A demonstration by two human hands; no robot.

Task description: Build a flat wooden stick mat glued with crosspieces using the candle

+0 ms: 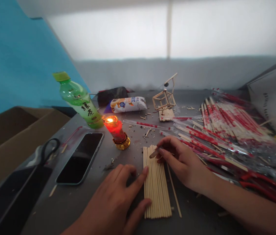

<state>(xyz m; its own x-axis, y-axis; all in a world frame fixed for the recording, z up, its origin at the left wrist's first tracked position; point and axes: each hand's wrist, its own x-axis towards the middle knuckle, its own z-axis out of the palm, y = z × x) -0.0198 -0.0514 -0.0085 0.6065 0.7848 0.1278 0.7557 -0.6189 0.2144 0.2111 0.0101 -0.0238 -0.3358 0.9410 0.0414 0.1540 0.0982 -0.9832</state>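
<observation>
Uneven pressure from the left hand, fingers apart, could skew the sticks beside it, below the right hand pinching a small piece.

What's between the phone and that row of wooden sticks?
In the head view, the left hand and dark scraps lie between them; the lit candle stands farther back.

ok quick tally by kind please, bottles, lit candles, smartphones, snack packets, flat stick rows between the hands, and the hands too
Green tea bottle: 1
Lit red candle: 1
Smartphone: 1
Snack packet: 1
Flat row of wooden sticks: 1
Hands: 2 (left hand, right hand)
Total: 7
</observation>
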